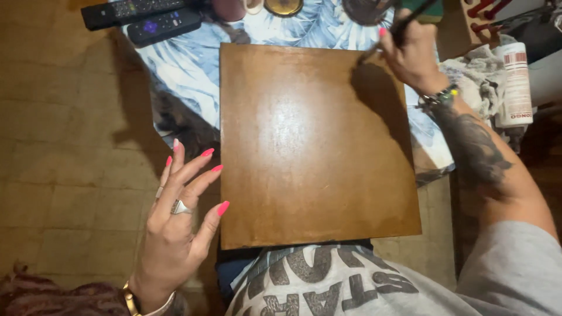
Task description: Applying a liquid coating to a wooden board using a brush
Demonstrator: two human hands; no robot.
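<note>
Clenched right hand [413, 55] grasps brush [404, 24] over board [316, 146]; left hand [175, 216] released, fingers spread.

left hand [175, 225]: pink nails, silver ring, gold bracelet | right hand [413, 55]: beaded bracelet (forearm tattooed) | grey sleeve

Square brown wooden board [313, 146], flat, glossy, thin dark brush [404, 23] at its corner

board [316, 146]: just right of the left hand [178, 225], below the right hand [413, 55]
brush [398, 29]: in the right hand, tip on the board's far corner
2 remotes [149, 17]: far beyond the left hand
bottle [516, 85]: right of the right hand
</note>
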